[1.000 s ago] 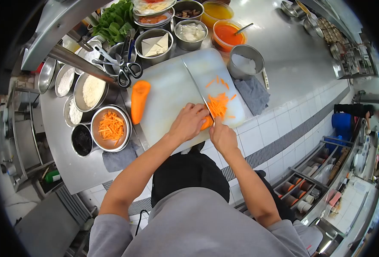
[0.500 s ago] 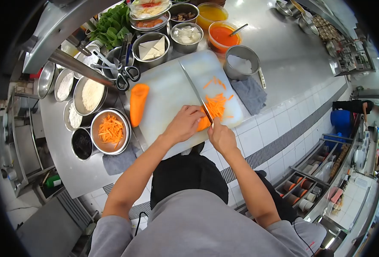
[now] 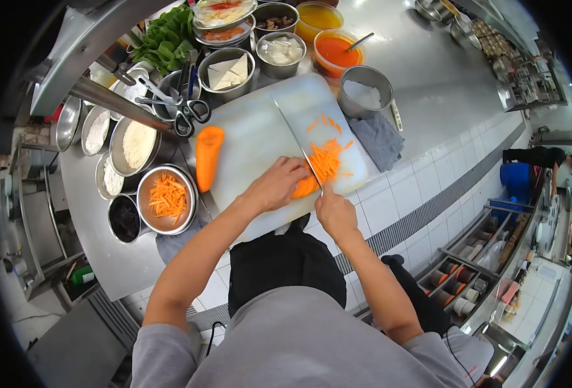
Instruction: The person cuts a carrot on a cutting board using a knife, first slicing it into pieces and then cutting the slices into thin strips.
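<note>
My right hand [image 3: 336, 212] is closed around the handle of a kitchen knife [image 3: 290, 126], whose long blade points away over the white cutting board [image 3: 254, 123]. Left of the blade, the curled fingers of my left hand [image 3: 278, 183] press on a stack of carrot slices [image 3: 305, 187], partly hidden beneath them. Thin carrot shreds [image 3: 326, 160] lie in a pile on the blade's right, with a few loose ones farther up the board. A large peeled piece of carrot [image 3: 208, 158] rests at the board's left edge.
Left of the board stand a bowl of carrot shreds [image 3: 168, 196], black-handled scissors [image 3: 184, 119] and bowls of powders. Along the back are a tofu bowl [image 3: 228, 72] and an orange sauce tub [image 3: 338, 52]. A grey cloth [image 3: 378, 142] lies right. Another person [image 3: 541, 158] stands far right.
The knife's handle end and my right hand have shifted slightly toward me. More of the carrot slices shows beside my left fingers, which stay on them.
</note>
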Action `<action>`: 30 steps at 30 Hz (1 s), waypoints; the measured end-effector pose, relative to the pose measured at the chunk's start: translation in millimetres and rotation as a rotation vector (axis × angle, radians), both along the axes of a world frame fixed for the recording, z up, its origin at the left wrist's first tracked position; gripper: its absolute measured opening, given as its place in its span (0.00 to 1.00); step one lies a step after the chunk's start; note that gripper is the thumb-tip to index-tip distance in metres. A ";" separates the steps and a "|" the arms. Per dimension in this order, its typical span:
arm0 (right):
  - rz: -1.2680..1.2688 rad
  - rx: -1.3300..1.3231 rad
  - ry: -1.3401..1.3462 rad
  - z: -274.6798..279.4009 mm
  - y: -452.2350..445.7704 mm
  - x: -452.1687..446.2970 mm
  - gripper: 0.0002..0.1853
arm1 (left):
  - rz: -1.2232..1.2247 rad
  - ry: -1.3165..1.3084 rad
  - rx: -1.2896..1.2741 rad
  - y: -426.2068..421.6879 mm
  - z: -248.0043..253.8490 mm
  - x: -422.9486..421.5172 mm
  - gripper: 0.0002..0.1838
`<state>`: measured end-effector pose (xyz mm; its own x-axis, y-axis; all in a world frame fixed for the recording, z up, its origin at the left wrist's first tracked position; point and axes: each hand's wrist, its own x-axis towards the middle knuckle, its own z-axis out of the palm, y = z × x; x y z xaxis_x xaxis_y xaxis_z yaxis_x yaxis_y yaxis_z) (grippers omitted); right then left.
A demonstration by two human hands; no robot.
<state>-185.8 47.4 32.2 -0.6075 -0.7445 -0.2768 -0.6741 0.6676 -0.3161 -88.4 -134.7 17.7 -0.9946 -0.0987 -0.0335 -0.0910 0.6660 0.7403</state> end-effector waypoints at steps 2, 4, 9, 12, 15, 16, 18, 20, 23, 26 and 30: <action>0.029 -0.003 -0.004 -9.1 -2.4 -8.5 0.13 | -0.018 0.023 -0.011 -0.6 0.8 3.5 0.19; 0.033 -0.008 0.006 5.1 -4.1 -9.8 0.12 | -0.021 -0.007 -0.007 1.4 1.1 3.8 0.19; 0.012 0.101 -0.055 40.8 2.1 2.2 0.13 | -0.023 -0.063 -0.014 0.3 -1.2 0.7 0.19; 0.009 -0.018 0.026 -4.3 -6.1 3.1 0.12 | -0.005 -0.016 0.002 0.2 -3.2 2.1 0.19; 0.039 -0.005 0.024 -2.9 -9.6 -2.3 0.12 | -0.020 0.007 -0.021 0.8 -2.8 1.0 0.19; 0.040 -0.008 0.034 6.4 -9.7 -5.4 0.12 | -0.019 -0.023 -0.021 0.0 -1.7 -0.4 0.19; 0.071 0.052 0.019 24.9 -3.7 -2.3 0.13 | -0.019 -0.060 -0.015 0.1 -1.2 0.6 0.19; 0.027 0.077 -0.021 25.4 -0.1 6.4 0.13 | -0.014 -0.060 -0.018 -0.5 -0.8 0.6 0.19; -0.022 0.067 -0.047 1.2 -5.7 9.0 0.14 | 0.000 -0.044 0.004 0.2 0.1 3.2 0.19; -0.012 0.019 -0.035 -5.0 -7.6 6.4 0.15 | 0.017 0.004 0.006 0.9 -5.8 4.6 0.18; 0.020 0.049 0.005 18.7 -5.8 0.6 0.15 | 0.014 0.032 -0.005 1.3 -4.5 4.8 0.17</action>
